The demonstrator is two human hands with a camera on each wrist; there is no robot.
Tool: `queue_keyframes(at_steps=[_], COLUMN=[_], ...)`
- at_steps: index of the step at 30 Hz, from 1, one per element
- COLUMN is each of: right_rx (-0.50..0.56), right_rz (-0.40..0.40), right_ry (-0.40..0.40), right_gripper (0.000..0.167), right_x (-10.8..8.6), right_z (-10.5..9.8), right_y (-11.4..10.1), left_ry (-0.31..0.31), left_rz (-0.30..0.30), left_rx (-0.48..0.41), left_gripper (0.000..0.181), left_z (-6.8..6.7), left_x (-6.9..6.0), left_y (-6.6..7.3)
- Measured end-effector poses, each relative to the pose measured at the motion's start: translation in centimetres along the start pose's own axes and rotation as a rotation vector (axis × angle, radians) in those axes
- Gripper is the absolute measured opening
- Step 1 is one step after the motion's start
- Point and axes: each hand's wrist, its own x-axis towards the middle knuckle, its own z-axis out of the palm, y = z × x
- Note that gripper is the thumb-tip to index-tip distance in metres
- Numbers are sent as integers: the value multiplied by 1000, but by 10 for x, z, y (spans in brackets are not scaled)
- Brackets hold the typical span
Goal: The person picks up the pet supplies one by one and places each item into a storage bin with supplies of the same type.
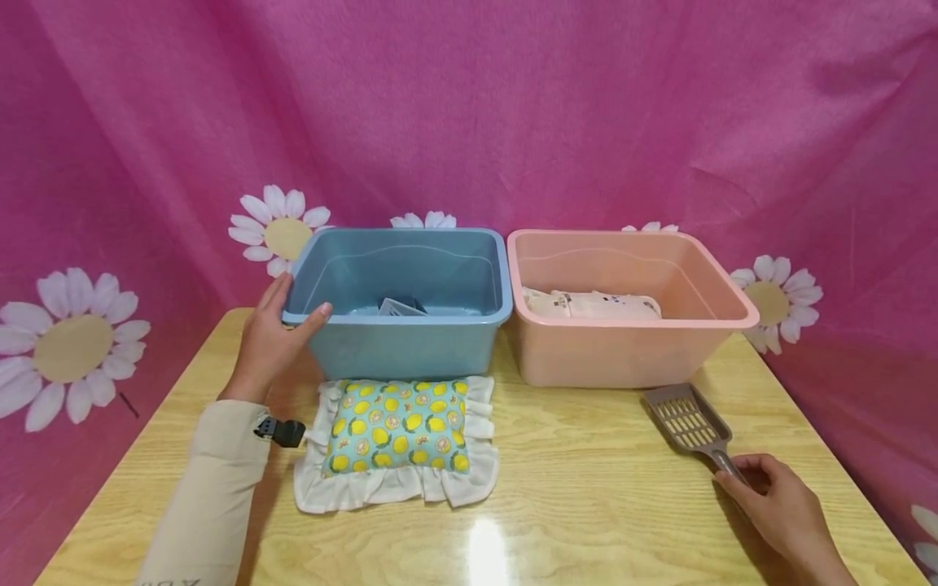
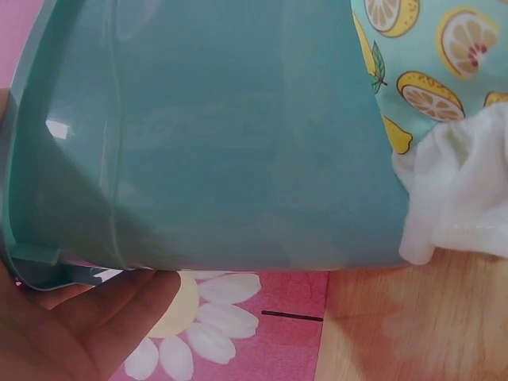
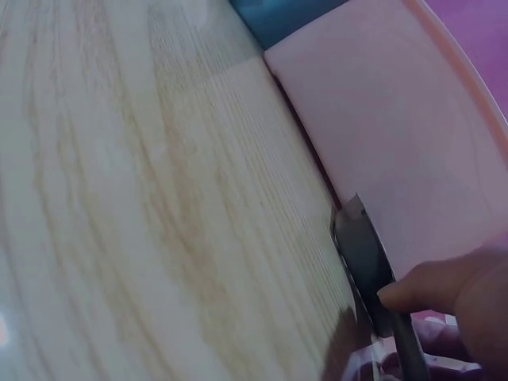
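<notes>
At the near left corner of a blue plastic bin (image 1: 410, 350), my left hand (image 1: 274, 334) grips the rim, with the thumb over the front edge and the fingers along the outer side. The left wrist view shows those fingers (image 2: 127, 317) beneath the rim. My right hand (image 1: 784, 505) pinches the handle of a grey-brown slotted litter scoop (image 1: 685, 419). Its head lies near the table just in front of a pink bin (image 1: 615, 354). In the right wrist view the scoop (image 3: 365, 258) appears edge-on, with my thumb on its handle.
A small lemon-print pillow (image 1: 399, 427) with white ruffles lies before the blue bin. Inside that bin is a grey object (image 1: 399, 307), partly hidden. A rolled whitish patterned item (image 1: 601, 305) lies in the pink bin. Behind the wooden table (image 1: 572, 488) hangs a magenta flowered cloth (image 1: 440, 106).
</notes>
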Motion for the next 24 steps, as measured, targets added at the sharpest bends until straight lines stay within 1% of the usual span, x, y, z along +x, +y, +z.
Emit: queue_keyframes(at_steps=[3, 7, 19, 24], right_rx=[3, 6, 19, 23], right_rz=[-7, -9, 10, -19], right_ry=[18, 31, -1, 28], right_gripper=[46, 44, 39, 36], right_x=[1, -1, -4, -6], right_z=[-1, -3, -9, -9], right_y=[0, 1, 7, 9], left_ry=[8, 2, -6, -1], left_rz=[8, 12, 6, 10], left_rx=[4, 3, -2, 3], left_gripper=[90, 90, 90, 90], left_z=[0, -1, 0, 0], left_x=[1, 1, -2, -1], left_y=[1, 1, -1, -1])
